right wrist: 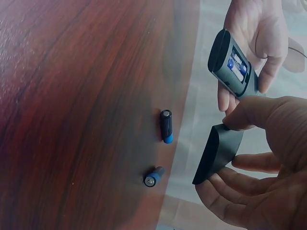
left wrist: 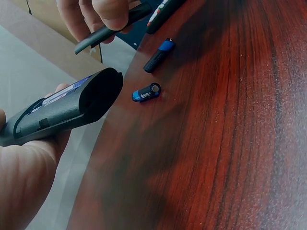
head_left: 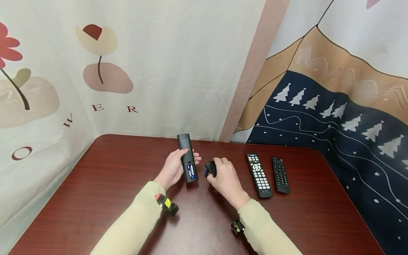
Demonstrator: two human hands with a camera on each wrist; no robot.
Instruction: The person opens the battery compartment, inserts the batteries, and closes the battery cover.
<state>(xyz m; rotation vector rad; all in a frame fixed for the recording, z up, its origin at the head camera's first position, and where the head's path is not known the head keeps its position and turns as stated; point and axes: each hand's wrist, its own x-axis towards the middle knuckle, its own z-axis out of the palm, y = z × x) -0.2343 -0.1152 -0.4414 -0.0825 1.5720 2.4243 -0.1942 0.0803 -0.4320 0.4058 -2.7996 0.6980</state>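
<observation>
While the left hand (head_left: 173,166) grips a remote (head_left: 186,150), the right hand (head_left: 227,180) beside it pinches a cover (right wrist: 218,152); batteries (right wrist: 166,127) and, further right, other remotes (head_left: 259,175) lie on the counter (head_left: 197,226).

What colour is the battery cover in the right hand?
Black; the battery cover shows best in the right wrist view.

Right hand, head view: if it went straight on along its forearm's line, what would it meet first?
Probably the left hand, at its fingers showing beyond the black oblong plastic remote; depth is unclear, so the right hand might pass above or below them.
</observation>
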